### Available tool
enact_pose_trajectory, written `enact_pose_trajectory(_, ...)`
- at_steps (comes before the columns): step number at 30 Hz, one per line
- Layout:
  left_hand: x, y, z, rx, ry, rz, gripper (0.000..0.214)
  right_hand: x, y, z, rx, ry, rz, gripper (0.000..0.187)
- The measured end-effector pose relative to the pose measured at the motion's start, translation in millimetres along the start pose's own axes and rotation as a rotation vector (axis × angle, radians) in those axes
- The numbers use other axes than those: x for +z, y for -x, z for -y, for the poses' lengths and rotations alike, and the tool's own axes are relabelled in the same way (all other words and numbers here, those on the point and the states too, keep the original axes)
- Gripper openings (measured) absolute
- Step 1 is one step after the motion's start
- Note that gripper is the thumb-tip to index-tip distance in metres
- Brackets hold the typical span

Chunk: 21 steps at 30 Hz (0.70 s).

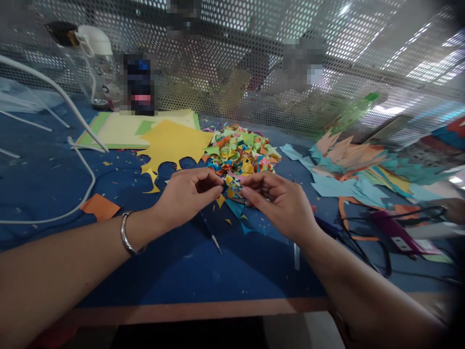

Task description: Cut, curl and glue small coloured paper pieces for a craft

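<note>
My left hand (192, 191) and my right hand (276, 198) meet above the middle of the table, thumb and forefinger of each pinched together. Between the fingertips is a small yellow folded paper piece (229, 186); its exact shape is too small to make out. Just behind them lies a heap of small colourful folded paper pieces (241, 148). A yellow paper sheet (174, 140) with scalloped cut-outs along its near edge is beyond my left hand. Below the hands, a thin pen-like tool (212, 235) lies on the table, and blue paper scraps (250, 230) are scattered nearby.
A stack of coloured paper (116, 128) and bottles (98, 68) stand back left, near a white cable (85, 194). An orange scrap (100, 207) lies left. On the right are cut paper sheets (348, 186), a purple power strip (397, 232) and black cords. A perforated metal panel (218, 58) closes the back.
</note>
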<state>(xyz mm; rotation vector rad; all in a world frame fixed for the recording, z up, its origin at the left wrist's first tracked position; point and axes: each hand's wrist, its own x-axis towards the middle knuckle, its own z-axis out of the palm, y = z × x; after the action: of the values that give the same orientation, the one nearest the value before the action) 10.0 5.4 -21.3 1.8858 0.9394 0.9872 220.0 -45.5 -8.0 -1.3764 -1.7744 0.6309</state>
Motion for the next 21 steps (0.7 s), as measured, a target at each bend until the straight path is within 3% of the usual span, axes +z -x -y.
enact_pose_trajectory(10,2.1,-0.1,5.2,0.001,-0.002,-0.028,0.018,1.3,-4.0,-4.2,-0.014,0.124,0.060,0.019)
enact_pose_trajectory(15,3.8,-0.3,7.3,0.004,0.041,0.029,0.018,1.9,-5.5,-6.3,0.007,0.108,0.083,0.020)
enact_pose_trajectory(18,2.9,0.4,1.2,-0.039,0.113,0.050,0.020,1.1,-7.1,-9.1,-0.008,0.123,0.062,0.016)
enact_pose_trajectory(21,-1.2,-1.2,-1.7,-0.062,0.177,-0.024,0.027,-3.6,-10.6,-14.0,-0.015,0.157,-0.006,0.014)
